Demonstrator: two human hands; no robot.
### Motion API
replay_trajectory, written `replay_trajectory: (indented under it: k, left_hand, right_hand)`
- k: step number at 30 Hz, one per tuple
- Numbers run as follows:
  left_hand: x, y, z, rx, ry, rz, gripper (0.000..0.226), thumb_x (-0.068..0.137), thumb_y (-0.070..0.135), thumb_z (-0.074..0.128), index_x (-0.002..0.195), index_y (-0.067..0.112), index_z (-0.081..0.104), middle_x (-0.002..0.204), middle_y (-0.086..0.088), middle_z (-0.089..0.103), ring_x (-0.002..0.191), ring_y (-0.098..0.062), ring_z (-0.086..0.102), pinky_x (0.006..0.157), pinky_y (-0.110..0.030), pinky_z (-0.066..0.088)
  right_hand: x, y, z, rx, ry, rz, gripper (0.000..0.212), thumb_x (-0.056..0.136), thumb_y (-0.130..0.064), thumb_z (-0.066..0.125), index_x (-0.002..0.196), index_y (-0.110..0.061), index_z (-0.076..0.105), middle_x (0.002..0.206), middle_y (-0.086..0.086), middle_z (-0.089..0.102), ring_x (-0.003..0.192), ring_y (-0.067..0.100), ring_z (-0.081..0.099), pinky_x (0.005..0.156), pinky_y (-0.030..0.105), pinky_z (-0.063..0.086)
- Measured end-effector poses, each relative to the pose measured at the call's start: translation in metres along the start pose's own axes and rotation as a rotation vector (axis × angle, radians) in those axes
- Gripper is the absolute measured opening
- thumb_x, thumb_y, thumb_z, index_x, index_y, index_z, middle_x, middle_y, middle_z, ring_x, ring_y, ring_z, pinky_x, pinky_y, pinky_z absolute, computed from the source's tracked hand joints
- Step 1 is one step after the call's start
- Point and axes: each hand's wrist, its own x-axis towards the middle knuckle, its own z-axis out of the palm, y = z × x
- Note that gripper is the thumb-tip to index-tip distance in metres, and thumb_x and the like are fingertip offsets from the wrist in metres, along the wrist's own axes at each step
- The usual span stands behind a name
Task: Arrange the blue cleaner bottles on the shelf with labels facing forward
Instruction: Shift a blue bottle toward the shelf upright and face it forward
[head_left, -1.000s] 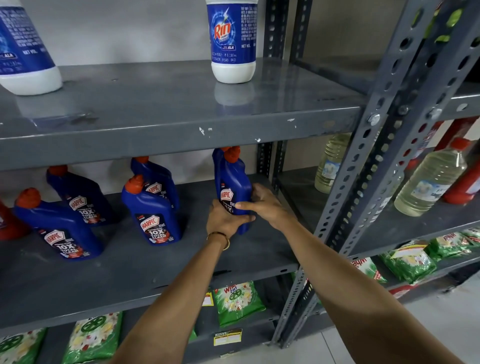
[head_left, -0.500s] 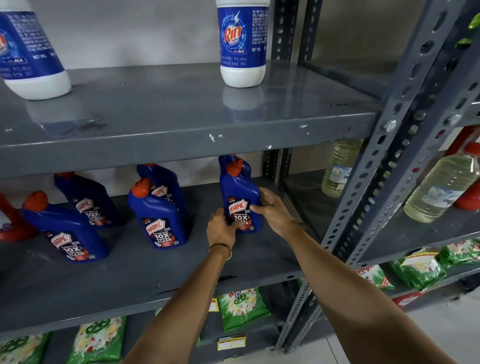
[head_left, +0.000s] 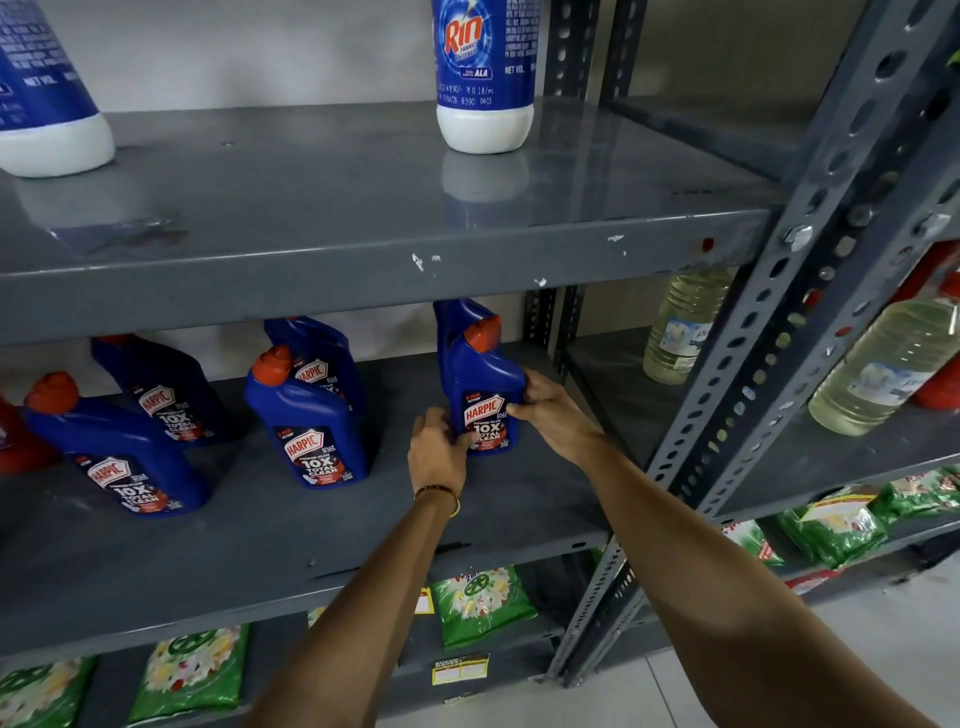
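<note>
Several blue cleaner bottles with red caps stand on the grey middle shelf (head_left: 291, 566). The rightmost front bottle (head_left: 485, 382) stands upright with its label facing me. My left hand (head_left: 436, 451) grips its lower left side and my right hand (head_left: 550, 413) grips its right side. Another blue bottle (head_left: 452, 317) stands right behind it, mostly hidden. To the left, a blue bottle (head_left: 306, 421) with its label forward has one (head_left: 319, 353) behind it. Further left stand two more blue bottles (head_left: 119, 457) (head_left: 161, 387), labels forward.
Two white bottles with blue labels (head_left: 485, 73) (head_left: 41, 98) stand on the upper shelf. A red bottle (head_left: 15, 441) is at the far left. Clear oil bottles (head_left: 883, 364) fill the neighbouring rack, behind slotted uprights (head_left: 769, 332). Green packets (head_left: 480, 605) lie on the lower shelves.
The bottle in my hands has turned so its label faces forward, and it has come forward on the shelf. My left hand has slid to its lower left side.
</note>
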Motion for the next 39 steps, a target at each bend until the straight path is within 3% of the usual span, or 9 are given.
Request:
replay_trajectory:
  k: [3,6,13,17,27,35,39]
  left_hand:
    - [0.000,-0.003,0.001,-0.085,-0.016,-0.017,0.039,0.072,0.014,0.075,0.105,0.003,0.055,0.108,-0.017,0.063,0.093,-0.026,0.062,0.077,-0.032,0.049]
    - [-0.001,-0.005,0.002,-0.147,-0.100,-0.076,0.043,0.072,0.013,0.075,0.108,-0.001,0.056,0.108,-0.020,0.068,0.098,-0.031,0.064,0.083,-0.036,0.052]
    - [-0.002,-0.009,0.006,-0.166,-0.121,-0.170,0.032,0.078,0.010,0.069,0.108,-0.001,0.062,0.108,-0.020,0.069,0.102,-0.031,0.063,0.083,-0.027,0.045]
    - [-0.003,-0.009,0.007,-0.171,-0.106,-0.193,0.035,0.078,0.008,0.069,0.111,-0.001,0.061,0.111,-0.020,0.068,0.105,-0.030,0.063,0.088,-0.029,0.046]
    - [-0.008,-0.009,0.005,-0.117,-0.071,-0.172,0.033,0.079,0.016,0.069,0.108,0.001,0.064,0.108,-0.018,0.070,0.103,-0.030,0.064,0.089,-0.033,0.049]
    - [-0.037,-0.013,-0.005,-0.143,-0.085,-0.196,0.031,0.076,0.017,0.071,0.105,0.004,0.066,0.106,-0.017,0.071,0.099,-0.027,0.065,0.089,-0.035,0.052]
    - [-0.054,-0.015,-0.011,-0.139,-0.121,-0.190,0.033,0.076,0.017,0.072,0.106,0.004,0.066,0.107,-0.016,0.071,0.100,-0.026,0.066,0.090,-0.037,0.052]
  right_hand:
    - [-0.001,0.012,0.001,-0.053,0.070,0.054,0.053,0.075,0.017,0.056,0.124,-0.001,0.051,0.124,0.021,0.059,0.116,0.032,0.056,0.099,0.045,0.046]
    - [-0.002,0.031,0.001,-0.157,0.201,0.118,0.038,0.075,0.010,0.061,0.112,0.002,0.059,0.117,0.022,0.064,0.111,0.034,0.060,0.095,0.040,0.048]
    - [0.002,0.048,0.006,-0.275,0.232,0.134,0.034,0.073,-0.001,0.071,0.106,-0.002,0.065,0.110,0.017,0.069,0.104,0.028,0.064,0.090,0.032,0.048]
    - [0.003,0.051,0.003,-0.336,0.212,0.135,0.035,0.073,-0.001,0.071,0.108,-0.003,0.063,0.113,0.016,0.068,0.105,0.027,0.063,0.097,0.038,0.048]
    - [-0.002,0.053,0.004,-0.466,0.231,0.069,0.035,0.082,-0.004,0.063,0.116,-0.002,0.060,0.119,0.016,0.066,0.112,0.025,0.060,0.090,0.026,0.042]
    - [-0.030,0.058,0.010,-0.428,0.242,0.112,0.038,0.083,-0.002,0.062,0.121,-0.002,0.057,0.123,0.017,0.063,0.114,0.026,0.059,0.101,0.037,0.045]
    - [-0.053,0.065,0.011,-0.406,0.250,0.107,0.033,0.084,-0.003,0.061,0.117,-0.005,0.060,0.120,0.013,0.065,0.113,0.023,0.059,0.095,0.031,0.045]
